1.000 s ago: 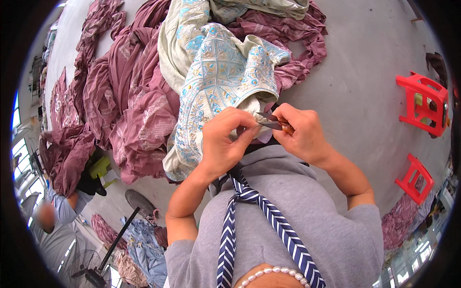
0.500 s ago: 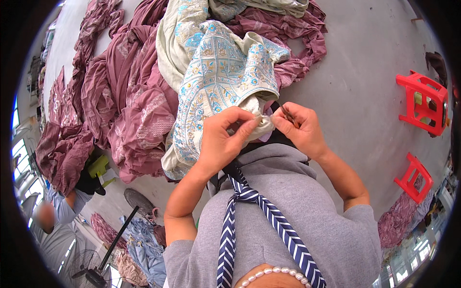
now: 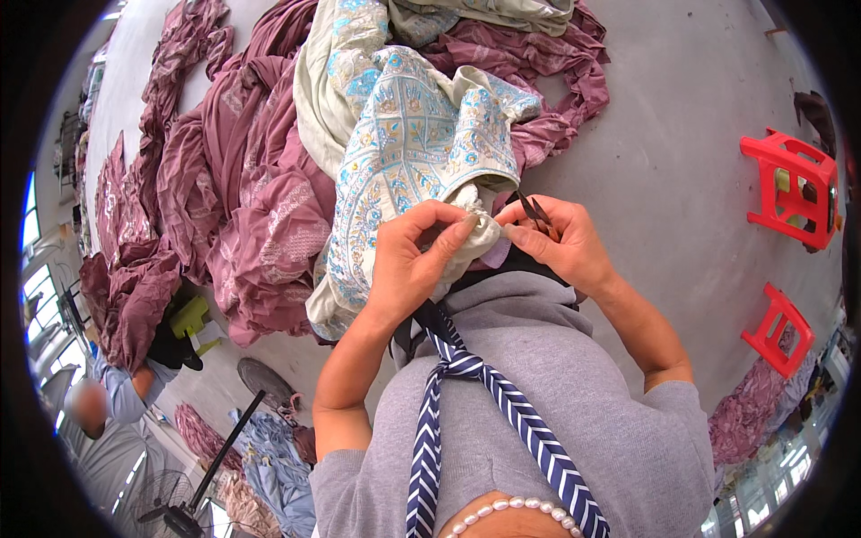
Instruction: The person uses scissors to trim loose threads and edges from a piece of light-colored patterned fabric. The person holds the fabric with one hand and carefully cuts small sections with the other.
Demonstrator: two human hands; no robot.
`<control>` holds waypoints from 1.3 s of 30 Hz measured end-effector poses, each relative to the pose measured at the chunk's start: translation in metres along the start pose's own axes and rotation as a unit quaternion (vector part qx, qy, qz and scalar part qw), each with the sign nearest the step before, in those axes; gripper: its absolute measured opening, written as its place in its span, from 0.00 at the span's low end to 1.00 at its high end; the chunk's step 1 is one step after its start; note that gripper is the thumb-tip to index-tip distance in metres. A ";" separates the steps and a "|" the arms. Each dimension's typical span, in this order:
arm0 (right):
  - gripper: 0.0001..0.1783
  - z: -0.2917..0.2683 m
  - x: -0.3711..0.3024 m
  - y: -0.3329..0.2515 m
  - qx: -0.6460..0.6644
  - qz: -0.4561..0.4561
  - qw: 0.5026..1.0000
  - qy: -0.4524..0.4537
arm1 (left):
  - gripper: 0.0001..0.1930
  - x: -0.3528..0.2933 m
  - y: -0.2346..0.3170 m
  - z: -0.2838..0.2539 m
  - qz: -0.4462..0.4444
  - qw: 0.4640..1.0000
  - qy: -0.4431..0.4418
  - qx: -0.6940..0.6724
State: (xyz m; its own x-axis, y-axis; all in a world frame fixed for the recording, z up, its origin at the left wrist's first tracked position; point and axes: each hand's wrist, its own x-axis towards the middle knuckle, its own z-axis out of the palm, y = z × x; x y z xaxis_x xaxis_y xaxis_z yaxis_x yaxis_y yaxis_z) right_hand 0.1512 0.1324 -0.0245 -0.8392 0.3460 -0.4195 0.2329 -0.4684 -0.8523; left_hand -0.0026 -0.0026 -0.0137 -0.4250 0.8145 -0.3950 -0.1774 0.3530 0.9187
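Note:
A cream garment with blue and gold floral embroidery [image 3: 408,134] drapes from the pile down to my lap. My left hand [image 3: 414,255] is closed, with thumb and index finger pinching a bunched pale fold of it [image 3: 473,235]. Close beside that fold is my right hand [image 3: 567,244], its thumb and index finger brought together at the cloth. Small dark thread snips [image 3: 538,218] are held in its curled fingers, blades pointing up and away from me. Whether a thread lies between the right fingertips is too small to tell.
Mauve patterned cloth [image 3: 269,206] lies heaped on the grey floor at left and beyond the garment. Two red plastic stools [image 3: 794,188] stand at right. At lower left are a person in blue [image 3: 130,390], a black fan [image 3: 184,516] and blue cloth [image 3: 273,466].
The snips have turned in my right hand, so their blades now show above the fingers. My right hand has shifted slightly toward the left one. The left still pinches the fold.

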 end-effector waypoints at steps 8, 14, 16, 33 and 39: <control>0.07 -0.002 0.001 0.006 -0.004 0.012 1.000 -0.012 | 0.08 -0.001 0.000 -0.001 -0.009 1.000 0.023 0.000; 0.06 -0.002 0.001 0.007 -0.005 0.012 1.000 -0.014 | 0.08 0.001 -0.002 -0.002 0.000 1.000 0.031 0.002; 0.06 -0.001 0.001 0.007 -0.020 0.007 1.000 -0.005 | 0.08 0.000 -0.001 -0.002 0.003 0.999 0.033 0.014; 0.05 -0.001 -0.006 0.005 -0.080 0.017 0.996 0.033 | 0.05 -0.006 -0.001 0.007 0.099 0.984 0.067 0.130; 0.07 -0.003 -0.007 0.009 -0.095 -0.010 0.994 0.060 | 0.04 -0.006 -0.001 0.011 0.126 0.976 0.080 0.156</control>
State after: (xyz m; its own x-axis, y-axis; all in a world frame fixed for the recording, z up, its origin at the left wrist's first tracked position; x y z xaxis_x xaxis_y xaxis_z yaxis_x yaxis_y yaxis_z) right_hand 0.1606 0.1285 -0.0299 -0.7831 0.4528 -0.4263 0.3150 -0.3023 -0.8997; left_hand 0.0096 -0.0026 -0.0123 -0.5574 0.8203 -0.1280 0.2196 0.2943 0.9301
